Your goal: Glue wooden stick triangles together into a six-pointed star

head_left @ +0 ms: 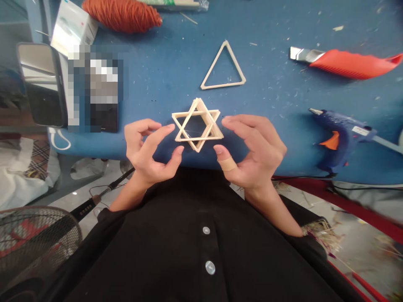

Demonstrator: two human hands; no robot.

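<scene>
A star made of two crossed wooden-stick triangles [197,124] lies near the front edge of the blue table [163,75]. My left hand [147,153] is at its left side, the index fingertip touching the star's left point, fingers curled and apart. My right hand [252,151] sits at the star's right side, fingers spread, the index tip by the right point and the thumb, which wears a beige plaster, near the lower right edge. Neither hand grips the star. A single stick triangle [224,67] lies farther back.
A blue glue gun [338,132] lies at the right, an orange-handled utility knife [346,63] behind it. An orange yarn ball [122,14] and a white box [74,27] are at the back left, a phone [42,84] at the left edge. A fan [34,239] stands on the floor.
</scene>
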